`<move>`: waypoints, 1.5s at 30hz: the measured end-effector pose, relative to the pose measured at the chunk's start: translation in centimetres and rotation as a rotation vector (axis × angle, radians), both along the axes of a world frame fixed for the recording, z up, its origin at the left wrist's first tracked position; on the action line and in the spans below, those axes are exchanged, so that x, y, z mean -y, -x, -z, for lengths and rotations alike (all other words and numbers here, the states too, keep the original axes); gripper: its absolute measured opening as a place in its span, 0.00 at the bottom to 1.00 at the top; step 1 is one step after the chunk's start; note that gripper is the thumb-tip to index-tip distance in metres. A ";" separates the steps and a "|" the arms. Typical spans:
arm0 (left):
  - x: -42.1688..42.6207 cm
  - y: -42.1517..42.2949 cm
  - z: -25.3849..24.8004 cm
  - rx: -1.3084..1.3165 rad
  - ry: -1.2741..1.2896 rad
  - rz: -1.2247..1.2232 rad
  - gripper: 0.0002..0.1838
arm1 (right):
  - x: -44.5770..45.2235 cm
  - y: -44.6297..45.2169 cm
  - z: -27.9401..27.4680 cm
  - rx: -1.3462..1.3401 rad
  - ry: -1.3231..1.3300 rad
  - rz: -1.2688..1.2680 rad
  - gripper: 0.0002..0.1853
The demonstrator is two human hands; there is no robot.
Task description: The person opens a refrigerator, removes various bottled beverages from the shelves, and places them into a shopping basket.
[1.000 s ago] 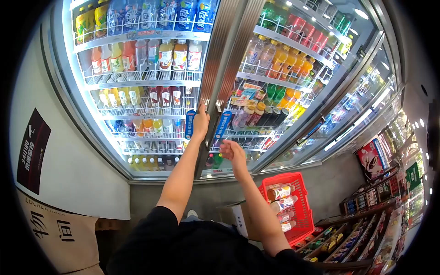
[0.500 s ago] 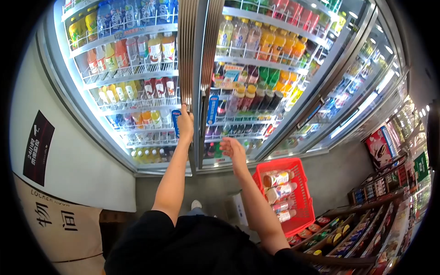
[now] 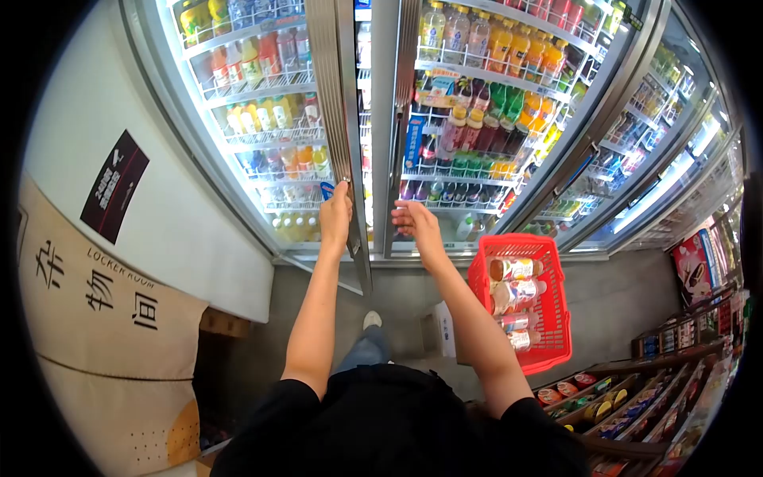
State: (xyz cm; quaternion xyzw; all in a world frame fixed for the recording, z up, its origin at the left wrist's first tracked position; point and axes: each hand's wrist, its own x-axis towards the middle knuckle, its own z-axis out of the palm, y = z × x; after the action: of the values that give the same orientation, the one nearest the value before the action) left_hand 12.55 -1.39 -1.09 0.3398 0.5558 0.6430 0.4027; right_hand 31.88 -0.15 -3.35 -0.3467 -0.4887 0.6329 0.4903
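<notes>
Lit drinks coolers (image 3: 493, 131) line the shop's grey floor (image 3: 612, 310). The left hand (image 3: 336, 220) is closed on the edge of the left cooler door (image 3: 335, 111), which stands ajar; the right hand (image 3: 420, 227) hovers near the right door (image 3: 406, 71), fingers loosely bent and parted. To the right, a red basket (image 3: 563, 322) holds bottles (image 3: 517, 295).

Bottles (image 3: 520, 295) lie in the basket (image 3: 549, 359), right of the box (image 3: 447, 326); before both stands the cooler (image 3: 384, 119), a wall (image 3: 187, 222) to its left.

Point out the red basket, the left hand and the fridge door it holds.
Red basket (image 3: 517, 245): head view, far wall.
Left hand (image 3: 336, 219): head view, back of hand.
Fridge door (image 3: 329, 79): head view, ribbed metal frame.
</notes>
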 end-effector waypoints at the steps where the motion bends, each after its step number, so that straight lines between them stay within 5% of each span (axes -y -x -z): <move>1: 1.6 0.3 0.0 -0.006 0.011 -0.010 0.30 | 0.8 0.5 -0.1 0.008 -0.003 -0.017 0.22; 5: 7.2 2.5 0.2 0.002 0.019 -0.009 0.27 | 3.1 3.7 -0.9 0.016 -0.042 -0.097 0.24; 9: 13.4 3.3 -1.6 -0.198 -0.002 -0.306 0.14 | 4.8 7.5 -0.6 0.053 -0.088 -0.225 0.25; 11: 15.3 3.3 -2.8 -0.632 -0.371 -0.889 0.07 | 5.4 9.6 -0.1 0.033 -0.112 -0.300 0.25; 13: 17.8 2.2 -5.3 -0.548 -0.415 -0.858 0.05 | 6.2 11.7 0.4 0.019 -0.120 -0.395 0.23; 17: 17.7 1.6 -7.2 -0.525 -0.508 -0.211 0.06 | 8.7 15.3 1.1 0.107 -0.409 -0.510 0.14; 19: 16.6 1.7 -7.5 -0.393 -0.336 -0.085 0.06 | 9.4 16.4 1.3 0.064 -0.510 -0.469 0.13; 21: 14.6 2.6 -7.1 -0.262 -0.315 -0.030 0.07 | 9.7 17.3 2.3 0.112 -0.671 -0.452 0.15; 27: 10.1 6.3 -8.7 -0.239 -0.214 -0.079 0.09 | 11.4 19.2 2.2 0.173 -0.450 -0.883 0.17; 35: 2.4 12.8 -11.0 -0.167 -0.220 -0.143 0.11 | 10.8 23.9 -0.9 0.088 -0.587 -1.200 0.20; 38: -0.7 16.1 -11.7 -0.136 -0.242 -0.154 0.11 | 5.9 25.8 1.2 0.238 -0.305 -0.975 0.20; 39: -1.9 17.1 -12.0 -0.106 -0.250 -0.172 0.11 | 4.5 25.1 -1.7 0.306 -0.223 -0.921 0.20; 45: -5.9 20.9 -15.9 -0.032 -0.307 -0.064 0.12 | -5.6 26.7 -3.3 0.146 0.032 -0.517 0.23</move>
State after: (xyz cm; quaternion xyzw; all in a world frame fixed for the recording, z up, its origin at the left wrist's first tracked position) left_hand -8.30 4.49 14.80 0.3895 0.4678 0.7276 0.3163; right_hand 5.13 5.46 -0.03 -0.2627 -0.5851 0.7181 0.2702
